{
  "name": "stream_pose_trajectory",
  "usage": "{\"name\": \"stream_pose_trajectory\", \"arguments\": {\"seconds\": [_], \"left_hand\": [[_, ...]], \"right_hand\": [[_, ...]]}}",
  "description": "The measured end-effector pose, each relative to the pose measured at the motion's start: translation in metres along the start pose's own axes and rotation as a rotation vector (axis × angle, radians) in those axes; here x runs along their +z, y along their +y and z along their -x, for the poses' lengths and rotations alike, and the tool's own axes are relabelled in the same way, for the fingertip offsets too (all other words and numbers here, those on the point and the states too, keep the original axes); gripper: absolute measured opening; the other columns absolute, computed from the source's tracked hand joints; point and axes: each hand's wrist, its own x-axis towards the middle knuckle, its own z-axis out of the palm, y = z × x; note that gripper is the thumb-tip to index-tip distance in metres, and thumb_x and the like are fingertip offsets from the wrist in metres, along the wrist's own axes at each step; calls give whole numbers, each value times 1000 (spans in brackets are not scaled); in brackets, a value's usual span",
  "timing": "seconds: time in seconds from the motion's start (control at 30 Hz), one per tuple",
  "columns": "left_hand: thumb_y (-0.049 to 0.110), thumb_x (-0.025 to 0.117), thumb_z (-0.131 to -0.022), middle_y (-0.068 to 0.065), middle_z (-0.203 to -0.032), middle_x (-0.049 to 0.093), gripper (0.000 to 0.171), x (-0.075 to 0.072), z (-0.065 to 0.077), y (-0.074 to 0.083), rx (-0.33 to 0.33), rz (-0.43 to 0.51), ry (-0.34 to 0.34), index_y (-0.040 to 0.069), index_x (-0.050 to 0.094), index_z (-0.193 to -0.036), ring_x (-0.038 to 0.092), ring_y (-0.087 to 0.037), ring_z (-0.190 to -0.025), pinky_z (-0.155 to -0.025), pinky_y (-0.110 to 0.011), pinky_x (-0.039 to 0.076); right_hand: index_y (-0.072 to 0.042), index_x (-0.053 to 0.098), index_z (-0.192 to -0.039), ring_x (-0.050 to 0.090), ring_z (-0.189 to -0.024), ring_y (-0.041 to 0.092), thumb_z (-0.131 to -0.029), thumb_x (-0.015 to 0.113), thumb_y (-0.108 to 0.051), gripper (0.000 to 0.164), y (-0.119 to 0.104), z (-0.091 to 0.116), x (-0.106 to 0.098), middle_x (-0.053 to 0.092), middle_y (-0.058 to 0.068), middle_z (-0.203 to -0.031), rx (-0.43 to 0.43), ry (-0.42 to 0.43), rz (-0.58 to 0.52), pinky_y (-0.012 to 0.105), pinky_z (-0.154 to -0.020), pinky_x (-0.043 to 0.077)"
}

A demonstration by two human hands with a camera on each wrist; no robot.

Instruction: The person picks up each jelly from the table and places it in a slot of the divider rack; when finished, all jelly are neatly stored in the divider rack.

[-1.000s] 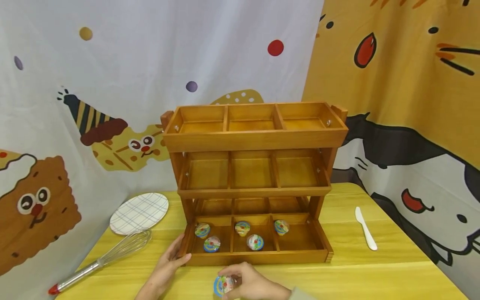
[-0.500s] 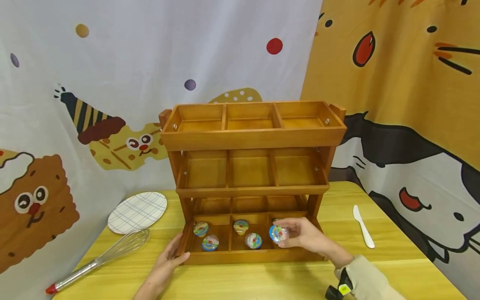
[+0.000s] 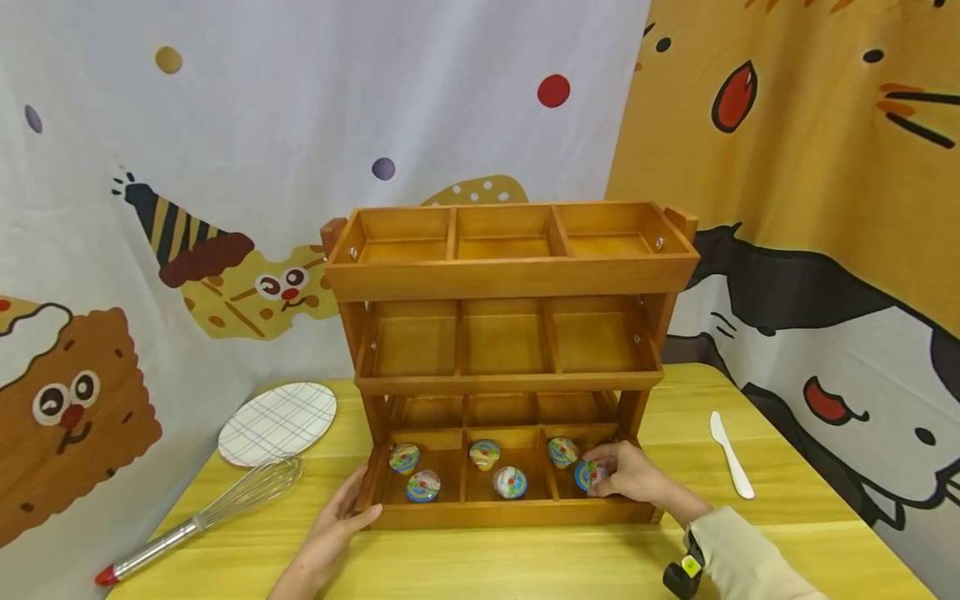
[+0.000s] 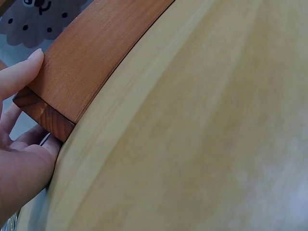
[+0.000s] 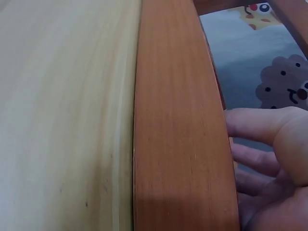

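Note:
A three-tier wooden shelf (image 3: 510, 282) with divided trays stands on the table. In the head view, my left hand (image 3: 327, 533) holds the front left corner of its bottom tray (image 3: 517, 516). The left wrist view shows the thumb on the front board (image 4: 91, 53) and the other fingers around the side. Inside the bottom tray's right compartment, my right hand (image 3: 633, 477) pinches a small jelly cup (image 3: 587, 475) with a blue-rimmed lid. Another jelly cup (image 3: 562, 452) sits just behind it. From the right wrist, the front board (image 5: 180, 115) hides the cup.
Two jelly cups lie in the left compartment, one (image 3: 423, 486) in front; two more, including a front one (image 3: 510, 482), lie in the middle. A whisk (image 3: 225, 508) and checked plate (image 3: 279, 423) are at left, a white knife (image 3: 731, 457) at right. Printed cloth hangs behind.
My right hand has carried the jelly cup from the table in front of the shelf, rightward and up, then down into the right compartment. The left hand stays at the corner.

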Motion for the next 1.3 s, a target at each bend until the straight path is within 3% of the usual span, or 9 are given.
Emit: {"name": "stream_pose_trajectory", "arguments": {"seconds": [0.2,0.33,0.77,0.97,1.13,1.23,1.3], "left_hand": [[16,58,-84,-17,-149,5,73,3,2,2,23,5,-18,16,14,-142,6,-41,-135,-104,-63,7],[16,58,-84,-16,-149,7,72,4,2,1,25,0,-14,17,15,-142,9,-40,-135,-105,-62,10],[16,58,-84,-16,-150,4,72,3,-1,2,28,2,-21,17,15,-142,5,-40,-135,-105,-61,7],[16,60,-82,-17,-150,4,75,2,-2,0,26,-3,-10,14,15,-142,4,-39,-136,-106,-60,8],[17,60,-82,-16,-150,3,75,4,-2,-2,5,-2,-7,15,15,-142,4,-40,-135,-104,-62,7],[19,60,-82,-15,-150,4,74,4,0,-3,-15,-8,2,17,16,-142,3,-40,-135,-103,-63,7],[18,60,-83,-16,-150,4,74,3,1,-5,-13,-9,5,17,16,-142,3,-40,-135,-102,-65,6]], "right_hand": [[4,59,-105,55,-78,16,-63,74,-4,45,1,-2,5,60,13,-90,84,54,-6,25,-62,48],[3,58,-105,54,-76,15,-64,73,-3,44,4,-1,6,60,11,-89,94,57,-11,24,-60,48],[6,53,-109,54,-77,17,-64,66,3,47,0,4,5,59,13,-92,87,47,29,26,-60,46],[9,50,-114,57,-95,32,-72,71,-13,52,-2,12,1,57,21,-107,8,74,74,38,-75,50],[0,53,-114,57,-100,32,-76,69,-17,45,-9,42,6,58,16,-112,-59,201,200,40,-78,50],[-5,59,-107,61,-95,21,-75,69,-14,35,-8,66,18,63,8,-106,-136,349,263,34,-75,52],[-6,62,-103,62,-92,12,-76,68,-11,29,-3,81,28,66,8,-101,-189,400,241,29,-74,53]]}}
